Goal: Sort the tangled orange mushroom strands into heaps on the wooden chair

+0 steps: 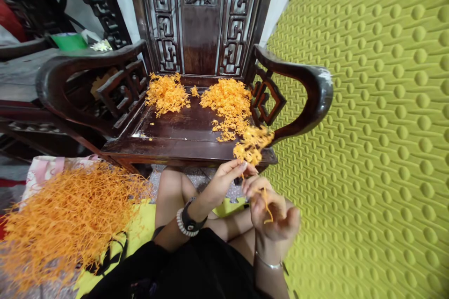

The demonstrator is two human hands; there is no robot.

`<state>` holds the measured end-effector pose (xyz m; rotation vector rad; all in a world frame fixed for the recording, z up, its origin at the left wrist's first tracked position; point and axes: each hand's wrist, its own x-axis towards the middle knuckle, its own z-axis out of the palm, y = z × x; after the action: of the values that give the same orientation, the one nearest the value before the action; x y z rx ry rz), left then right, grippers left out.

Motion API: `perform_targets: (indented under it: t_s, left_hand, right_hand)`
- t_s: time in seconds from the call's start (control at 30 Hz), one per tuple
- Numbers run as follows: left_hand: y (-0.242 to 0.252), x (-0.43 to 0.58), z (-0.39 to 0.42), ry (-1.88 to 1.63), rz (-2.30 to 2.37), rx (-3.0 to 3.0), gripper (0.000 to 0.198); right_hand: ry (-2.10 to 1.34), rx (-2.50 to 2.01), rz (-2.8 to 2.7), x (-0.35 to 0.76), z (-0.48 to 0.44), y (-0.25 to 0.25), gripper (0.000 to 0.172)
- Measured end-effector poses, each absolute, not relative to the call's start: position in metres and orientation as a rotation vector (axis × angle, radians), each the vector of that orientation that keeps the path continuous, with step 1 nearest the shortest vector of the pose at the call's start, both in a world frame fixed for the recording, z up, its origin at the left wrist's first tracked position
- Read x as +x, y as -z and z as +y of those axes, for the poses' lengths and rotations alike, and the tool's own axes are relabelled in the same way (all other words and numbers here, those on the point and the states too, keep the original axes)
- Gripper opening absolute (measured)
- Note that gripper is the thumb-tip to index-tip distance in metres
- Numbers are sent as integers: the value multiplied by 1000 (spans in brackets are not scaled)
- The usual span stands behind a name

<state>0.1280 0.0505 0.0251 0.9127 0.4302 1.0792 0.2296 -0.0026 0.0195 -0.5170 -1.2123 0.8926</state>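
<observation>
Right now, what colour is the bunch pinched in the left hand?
The bunch is orange; the head view shows it best.

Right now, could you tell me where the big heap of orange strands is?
In the head view, the heap of strands lies at lower left, beside the person's knee, below the wooden chair's armrest.

It looks like a room in a home, with a carved dark wooden armchair (301, 79), a green embossed foam mat (368, 126) on the floor, and orange strands (66, 219) heaped about.
</observation>
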Motion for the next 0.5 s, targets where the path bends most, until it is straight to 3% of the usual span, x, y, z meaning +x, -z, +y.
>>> perform_targets:
  t_s: [0.13, 0.2, 0.3, 0.5]
  left_hand:
    - [-31, 123, 51, -1176, 298, 738, 20]
    - [-33, 116, 50, -1168, 197, 616, 21]
    - [-34, 104, 48, -1085, 125, 502, 26]
    - [-38, 81, 48, -1147, 263, 396, 39]
  right_hand:
    - [-627, -718, -983, 216, 2, -2, 40]
    - [-616, -735, -962, 212, 7, 5, 40]
    - [-613, -823, -1249, 211, 10, 9, 45]
    - [-421, -997, -1749, 208, 8, 1, 32]
